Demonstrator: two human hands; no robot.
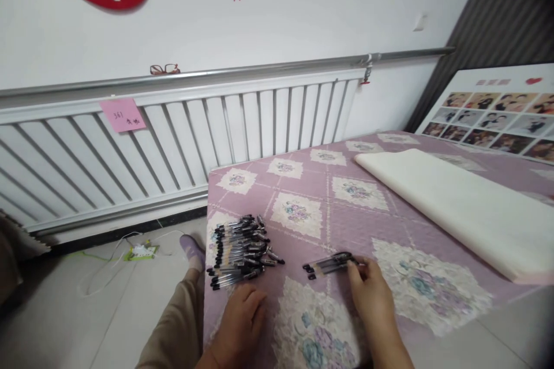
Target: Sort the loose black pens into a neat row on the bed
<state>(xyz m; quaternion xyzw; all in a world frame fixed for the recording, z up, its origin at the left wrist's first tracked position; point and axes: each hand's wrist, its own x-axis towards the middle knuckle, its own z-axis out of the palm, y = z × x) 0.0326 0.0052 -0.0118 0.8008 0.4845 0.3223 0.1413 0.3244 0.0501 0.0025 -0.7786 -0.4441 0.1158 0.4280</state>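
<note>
A pile of several black-capped clear pens (240, 251) lies side by side near the left edge of the flowered tablecloth. Just below the pile, my left hand (242, 320) rests on the cloth with loosely bent fingers and nothing visible in them. To the right, my right hand (372, 291) grips a small bunch of similar pens (329, 265) by one end, thumb on the near side. The bunch lies low over the cloth, pointing left toward the pile. Whether it touches the cloth I cannot tell.
A folded cream sheet (441, 202) lies at the right of the table, with a photo board (497, 112) behind it. Beyond the table stands a white radiator (268, 118) bearing a pink note (122, 115). A power strip (141, 252) with cables is on the floor.
</note>
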